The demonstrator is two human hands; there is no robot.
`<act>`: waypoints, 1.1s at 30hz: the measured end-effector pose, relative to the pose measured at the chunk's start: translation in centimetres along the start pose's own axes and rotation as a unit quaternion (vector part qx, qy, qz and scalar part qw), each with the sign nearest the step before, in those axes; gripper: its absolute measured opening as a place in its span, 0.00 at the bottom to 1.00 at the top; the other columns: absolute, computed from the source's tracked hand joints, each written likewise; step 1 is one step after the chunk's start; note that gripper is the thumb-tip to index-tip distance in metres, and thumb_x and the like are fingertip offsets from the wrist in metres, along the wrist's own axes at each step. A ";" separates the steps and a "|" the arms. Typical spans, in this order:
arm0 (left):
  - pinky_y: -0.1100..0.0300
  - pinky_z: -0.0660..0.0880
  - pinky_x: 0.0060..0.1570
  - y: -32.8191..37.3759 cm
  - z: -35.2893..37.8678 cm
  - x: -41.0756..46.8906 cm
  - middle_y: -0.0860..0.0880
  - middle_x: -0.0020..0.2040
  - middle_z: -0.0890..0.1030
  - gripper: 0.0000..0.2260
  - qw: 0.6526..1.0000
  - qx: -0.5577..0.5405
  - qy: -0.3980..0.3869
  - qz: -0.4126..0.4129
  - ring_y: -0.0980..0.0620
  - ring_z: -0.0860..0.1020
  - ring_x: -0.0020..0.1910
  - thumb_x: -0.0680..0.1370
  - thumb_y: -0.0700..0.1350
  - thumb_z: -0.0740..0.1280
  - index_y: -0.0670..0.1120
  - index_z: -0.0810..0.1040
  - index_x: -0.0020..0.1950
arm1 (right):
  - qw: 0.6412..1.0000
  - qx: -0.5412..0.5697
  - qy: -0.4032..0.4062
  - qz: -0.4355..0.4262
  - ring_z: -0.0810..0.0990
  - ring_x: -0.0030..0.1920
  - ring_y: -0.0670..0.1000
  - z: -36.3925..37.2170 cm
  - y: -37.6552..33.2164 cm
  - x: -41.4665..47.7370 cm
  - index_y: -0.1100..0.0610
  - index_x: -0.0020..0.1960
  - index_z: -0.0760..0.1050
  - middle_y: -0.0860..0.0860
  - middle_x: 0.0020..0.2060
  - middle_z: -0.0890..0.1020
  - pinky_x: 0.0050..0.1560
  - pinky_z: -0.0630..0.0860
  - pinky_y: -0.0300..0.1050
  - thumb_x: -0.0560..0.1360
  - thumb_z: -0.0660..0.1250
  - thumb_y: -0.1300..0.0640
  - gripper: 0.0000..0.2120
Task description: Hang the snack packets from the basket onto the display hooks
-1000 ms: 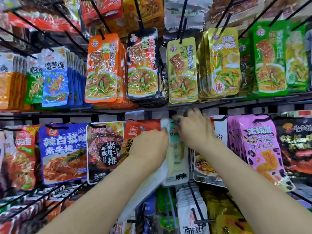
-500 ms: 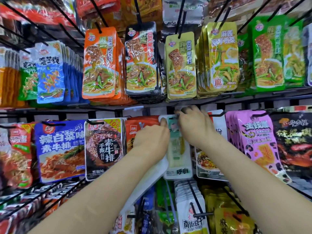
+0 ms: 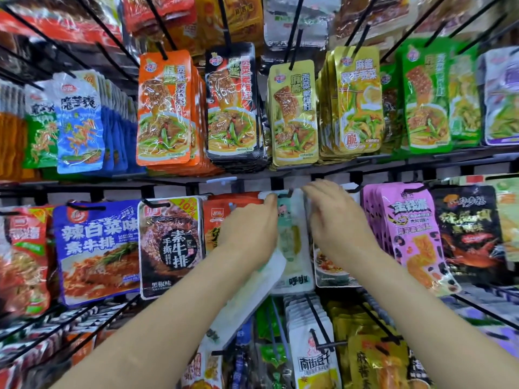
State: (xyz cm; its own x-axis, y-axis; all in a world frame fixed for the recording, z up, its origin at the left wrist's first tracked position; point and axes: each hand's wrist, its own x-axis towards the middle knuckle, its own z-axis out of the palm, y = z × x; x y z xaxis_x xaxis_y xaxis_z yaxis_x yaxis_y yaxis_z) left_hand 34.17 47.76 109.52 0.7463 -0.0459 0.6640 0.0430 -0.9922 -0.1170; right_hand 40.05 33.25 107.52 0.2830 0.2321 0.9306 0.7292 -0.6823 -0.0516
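Note:
A white and pale-green snack packet hangs at the middle row's hook, its top at the hook tip. My left hand grips a stack of similar white packets that slants down beneath my wrist, with the thumb against the hanging packet's top left corner. My right hand hovers just right of that packet with fingers spread, holding nothing. The basket is not in view.
Full hooks crowd all sides: orange, black and yellow packets above, a blue packet and a dark one left, pink packets right. Black hook rods jut forward below.
My right hand has let go of the hanging packet's top and drawn slightly right, fingers opening. The left hand stays on its stack. The view has shifted a little.

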 end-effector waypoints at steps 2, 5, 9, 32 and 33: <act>0.49 0.74 0.38 -0.1 -0.7 -0.9 0.41 0.49 0.81 0.17 0.998 -0.057 0.023 0.012 0.39 0.78 0.43 0.81 0.42 0.58 0.49 0.64 0.70 | 0.966 0.188 -0.005 0.180 0.81 0.53 0.52 -2.2 -1.4 -1.6 0.57 0.60 0.79 0.49 0.49 0.85 0.49 0.73 0.39 0.78 0.63 0.63 0.13; 0.48 0.76 0.48 -0.1 -2.1 -2.3 0.45 0.55 0.82 0.14 0.988 -0.119 0.088 0.033 0.39 0.79 0.53 0.82 0.49 0.57 0.53 0.69 0.68 | 0.803 0.466 -0.138 0.344 0.85 0.46 0.46 -4.7 -4.0 -3.5 0.50 0.60 0.76 0.47 0.43 0.86 0.46 0.76 0.41 0.79 0.63 0.52 0.11; 0.48 0.75 0.46 -0.3 -3.4 -3.2 0.49 0.50 0.83 0.11 0.958 -0.198 0.193 0.076 0.44 0.80 0.49 0.81 0.49 0.59 0.52 0.78 0.60 | 0.798 0.489 -0.162 0.312 0.83 0.46 0.41 -5.1 -6.4 -4.5 0.48 0.59 0.76 0.44 0.46 0.86 0.43 0.77 0.37 0.74 0.69 0.51 0.13; 0.49 0.80 0.46 0.6 -3.0 -4.1 0.54 0.43 0.85 0.09 0.796 -0.580 0.156 -0.070 0.52 0.82 0.39 0.71 0.44 0.76 0.57 0.85 0.46 | 0.885 0.414 0.097 0.189 0.62 0.25 0.47 -5.0 -5.8 -2.1 0.51 0.47 0.79 0.48 0.24 0.67 0.28 0.60 0.40 0.75 0.68 0.65 0.08; 0.51 0.80 0.48 0.7 -3.1 -3.8 0.54 0.45 0.85 0.10 0.798 -0.574 0.172 -0.068 0.55 0.82 0.42 0.72 0.42 0.75 0.57 0.85 0.46 | 0.900 0.387 0.104 0.169 0.62 0.24 0.45 -5.0 -5.9 -1.8 0.50 0.47 0.80 0.43 0.22 0.67 0.27 0.60 0.39 0.75 0.68 0.65 0.09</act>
State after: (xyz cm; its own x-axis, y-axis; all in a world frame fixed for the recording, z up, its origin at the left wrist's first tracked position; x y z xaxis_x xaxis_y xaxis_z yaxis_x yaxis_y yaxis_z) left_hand 29.29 46.86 109.20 0.5521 0.2372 0.7993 -0.6754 -0.4349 0.5956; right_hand 32.09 33.41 107.99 0.5061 -0.0873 0.8581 0.8620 0.0173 -0.5066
